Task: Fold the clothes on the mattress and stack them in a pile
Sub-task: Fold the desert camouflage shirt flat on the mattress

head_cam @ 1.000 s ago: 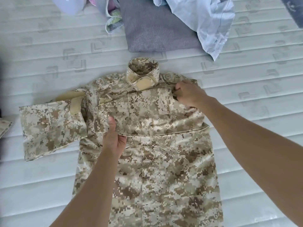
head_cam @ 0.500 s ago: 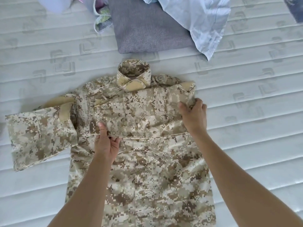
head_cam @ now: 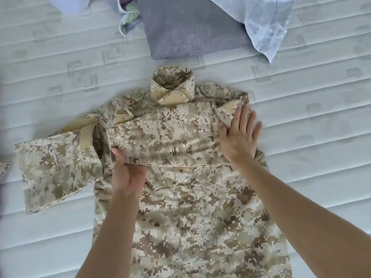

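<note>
A tan digital-camouflage jacket (head_cam: pixel 190 217) lies front-up on the white mattress (head_cam: pixel 321 157), collar pointing away from me. One sleeve is folded flat across the chest; the other sleeve (head_cam: pixel 58 169) sticks out to the left with its cuff turned back. My left hand (head_cam: pixel 125 171) grips the lower left edge of the folded sleeve, thumb on top. My right hand (head_cam: pixel 240 135) lies flat with straight fingers, pressing the fold at the jacket's right shoulder.
Beyond the collar lies a folded grey garment (head_cam: pixel 190 29), with a crumpled pale blue shirt (head_cam: pixel 265 23) to its right and a small heap of mixed clothes (head_cam: pixel 124 15) to its left. A scrap of camouflage cloth (head_cam: pixel 4 170) shows at the left edge.
My right hand let go of the shoulder edge it was holding and opened flat onto the fold. My left hand slid left along the sleeve's lower edge.
</note>
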